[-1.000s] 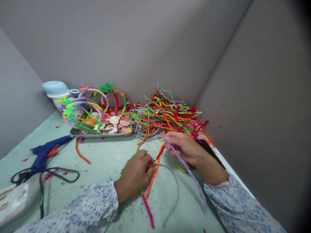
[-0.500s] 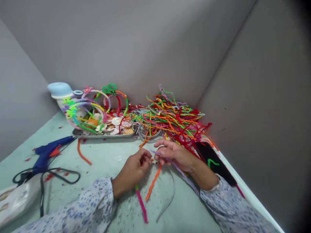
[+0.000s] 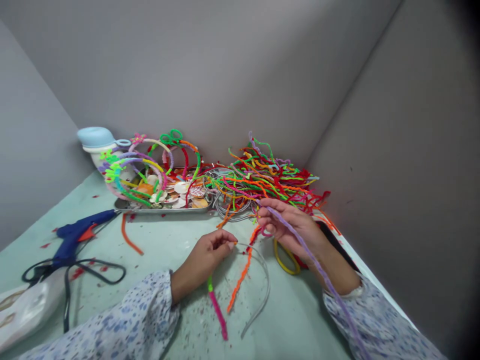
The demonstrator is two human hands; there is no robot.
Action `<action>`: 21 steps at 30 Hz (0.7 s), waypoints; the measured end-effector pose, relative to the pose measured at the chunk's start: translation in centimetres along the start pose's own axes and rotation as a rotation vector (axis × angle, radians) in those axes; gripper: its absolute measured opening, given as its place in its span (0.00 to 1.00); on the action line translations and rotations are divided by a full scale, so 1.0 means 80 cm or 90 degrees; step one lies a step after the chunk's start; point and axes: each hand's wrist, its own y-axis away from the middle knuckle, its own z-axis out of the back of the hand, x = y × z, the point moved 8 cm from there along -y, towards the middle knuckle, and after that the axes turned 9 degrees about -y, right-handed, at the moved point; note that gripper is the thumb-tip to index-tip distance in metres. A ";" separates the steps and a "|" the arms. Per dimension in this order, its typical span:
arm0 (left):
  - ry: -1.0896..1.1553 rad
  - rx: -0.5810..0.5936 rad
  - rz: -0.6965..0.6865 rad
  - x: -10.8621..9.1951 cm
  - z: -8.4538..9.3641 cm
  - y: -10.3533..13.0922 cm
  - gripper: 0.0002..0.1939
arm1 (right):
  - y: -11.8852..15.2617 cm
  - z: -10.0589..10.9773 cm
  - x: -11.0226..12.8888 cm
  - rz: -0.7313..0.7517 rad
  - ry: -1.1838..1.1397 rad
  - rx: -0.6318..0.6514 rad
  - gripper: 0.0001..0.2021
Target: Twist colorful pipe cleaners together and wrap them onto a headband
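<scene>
My left hand [image 3: 206, 257] pinches a thin headband, partly wrapped in fuzzy stems. Its pink and green end [image 3: 218, 312] hangs below that hand, and its bare grey band [image 3: 267, 285] curves down on the right. A long purple fuzzy stem [image 3: 313, 260] is held by one end in my right hand [image 3: 288, 227] and trails over the wrist and sleeve. Between the hands an orange fuzzy stem [image 3: 242, 280] lies on the table. A yellow loop [image 3: 287, 265] rests below my right hand.
Behind the hands stands a metal tray [image 3: 168, 210] of shells and decorated headbands, beside a pile of colored fuzzy stems [image 3: 277, 182]. A blue glue gun [image 3: 75, 237] with a cable lies left. A dark phone [image 3: 339, 247] sits at the right edge, partly hidden.
My right hand has moved up and right, away from my left hand, with the purple stem. More of the grey band and the yellow loop now show. My left hand has barely moved.
</scene>
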 end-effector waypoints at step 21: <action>0.070 0.002 -0.022 0.006 0.000 -0.001 0.11 | -0.011 0.015 -0.073 -0.003 0.345 -0.066 0.11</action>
